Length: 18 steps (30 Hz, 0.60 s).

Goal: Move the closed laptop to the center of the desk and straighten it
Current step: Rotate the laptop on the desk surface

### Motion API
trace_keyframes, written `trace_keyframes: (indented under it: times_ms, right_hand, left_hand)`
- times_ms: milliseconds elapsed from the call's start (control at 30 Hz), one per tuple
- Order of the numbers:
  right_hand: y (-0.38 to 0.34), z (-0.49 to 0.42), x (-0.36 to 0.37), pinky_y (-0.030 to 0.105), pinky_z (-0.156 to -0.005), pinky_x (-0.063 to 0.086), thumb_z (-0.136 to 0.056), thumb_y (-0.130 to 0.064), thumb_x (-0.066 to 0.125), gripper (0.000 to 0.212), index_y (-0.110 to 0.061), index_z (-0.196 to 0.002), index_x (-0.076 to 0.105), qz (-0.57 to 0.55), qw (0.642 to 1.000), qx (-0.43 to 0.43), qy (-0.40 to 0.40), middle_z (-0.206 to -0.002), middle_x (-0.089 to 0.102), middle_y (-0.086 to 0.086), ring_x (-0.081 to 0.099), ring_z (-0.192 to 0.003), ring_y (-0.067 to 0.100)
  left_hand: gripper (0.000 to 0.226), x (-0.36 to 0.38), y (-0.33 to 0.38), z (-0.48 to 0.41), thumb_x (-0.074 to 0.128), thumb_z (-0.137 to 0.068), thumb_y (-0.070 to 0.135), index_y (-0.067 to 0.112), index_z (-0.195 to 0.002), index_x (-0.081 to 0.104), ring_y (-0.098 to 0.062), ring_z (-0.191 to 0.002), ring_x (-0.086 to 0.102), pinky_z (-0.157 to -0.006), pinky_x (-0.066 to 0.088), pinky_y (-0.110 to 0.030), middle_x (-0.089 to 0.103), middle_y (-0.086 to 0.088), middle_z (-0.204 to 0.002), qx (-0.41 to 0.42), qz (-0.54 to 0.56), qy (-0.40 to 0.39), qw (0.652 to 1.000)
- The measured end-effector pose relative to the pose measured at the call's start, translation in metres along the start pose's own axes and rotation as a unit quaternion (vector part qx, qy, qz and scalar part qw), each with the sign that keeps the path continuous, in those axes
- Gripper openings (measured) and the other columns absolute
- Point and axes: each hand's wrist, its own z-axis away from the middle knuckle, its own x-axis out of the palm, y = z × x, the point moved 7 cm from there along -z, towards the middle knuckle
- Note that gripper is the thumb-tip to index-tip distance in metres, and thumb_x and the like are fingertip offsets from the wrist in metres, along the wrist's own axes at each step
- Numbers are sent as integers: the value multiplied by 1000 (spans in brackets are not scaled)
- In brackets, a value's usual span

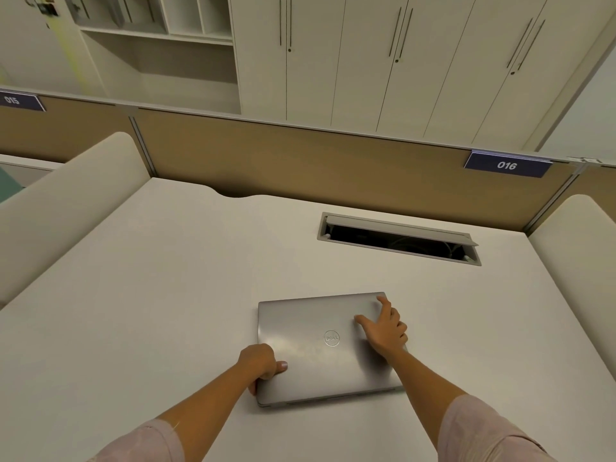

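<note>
As seen: two hands, left hand [261, 363], right hand [385, 331], one laptop [320, 351].

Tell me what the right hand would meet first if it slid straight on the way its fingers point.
The right hand points away, up-left over the laptop lid. Past the lid's far edge comes bare desk; the open cable hatch looks slightly right of that line, though depth is uncertain.

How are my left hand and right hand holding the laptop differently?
The left hand grips the laptop at its near left edge, thumb on top and fingers curled under; the right hand lies on the lid towards the far right corner, fingers spread. Both touch the closed laptop, which rests on the desk.
</note>
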Motion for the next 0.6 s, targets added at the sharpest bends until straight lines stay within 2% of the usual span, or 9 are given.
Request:
trace_keyframes:
  times_ms: [67,133,167,233,333,400,467,500,600]
  right_hand:
    - [3,2,3,49,-108,26,-79,-49,66,77,-36,-142,24,25,1000,-5,-2,-150,30,10,33,-130,38]
    - [4,3,4,49,-109,25,-79,-50,64,77,-35,-143,23,39,999,-9,-4,-151,27,11,31,-132,38]
    - [5,2,4,49,-110,24,-80,-51,64,77,-34,-143,23,41,999,-10,-4,-152,26,11,30,-132,38]
    - [5,1,4,49,-110,23,-81,-52,62,76,-33,-143,23,47,999,-14,-4,-152,25,11,29,-133,38]
    - [8,1,3,49,-112,23,-85,-55,58,74,-30,-144,23,68,997,-31,3,-153,24,13,29,-134,39]
    - [9,3,3,49,-112,25,-88,-57,54,71,-29,-145,24,95,994,-55,12,-152,24,18,30,-134,40]
    - [11,7,5,49,-113,25,-90,-56,50,68,-27,-146,25,112,990,-82,23,-152,23,21,30,-135,39]
    - [12,10,5,48,-113,24,-91,-56,49,66,-27,-146,26,119,988,-95,28,-152,22,22,29,-136,39]
    - [15,16,8,46,-115,21,-94,-55,43,63,-27,-147,25,144,982,-119,36,-154,18,23,25,-139,37]
  left_hand:
    - [56,0,-1,1,37,-96,58,7,-96,61,-25,-113,63,-94,46,-27,51,-6,-66,1,1,13,1000]
    - [56,1,-1,2,38,-96,58,11,-67,47,-25,-109,66,-90,48,-26,45,-4,-58,-3,-3,19,1000]
    - [58,0,-1,2,38,-95,59,12,-62,42,-25,-106,67,-88,48,-25,46,-4,-56,-4,-6,19,1000]
    - [62,1,-1,-2,35,-93,64,13,-57,42,-23,-96,70,-88,47,-25,57,-5,-59,0,-19,9,1000]
    - [70,5,-5,-11,31,-88,73,15,-52,47,-13,-56,57,-81,43,-23,77,-7,-92,-4,-26,-13,1000]
    - [72,4,-9,-13,32,-83,79,15,-53,48,-10,-47,51,-72,41,-22,77,-3,-76,-9,-13,-11,1000]
    - [71,0,-14,-13,36,-79,82,16,-53,46,-9,-45,52,-63,40,-21,60,2,-36,-9,-1,-2,1000]
    - [71,-1,-15,-12,39,-78,82,16,-54,45,-9,-43,52,-60,39,-20,50,4,-27,-7,4,4,1000]
    - [70,-5,-17,-8,46,-76,81,15,-53,41,-11,-42,50,-53,37,-17,51,1,-36,7,15,28,999]
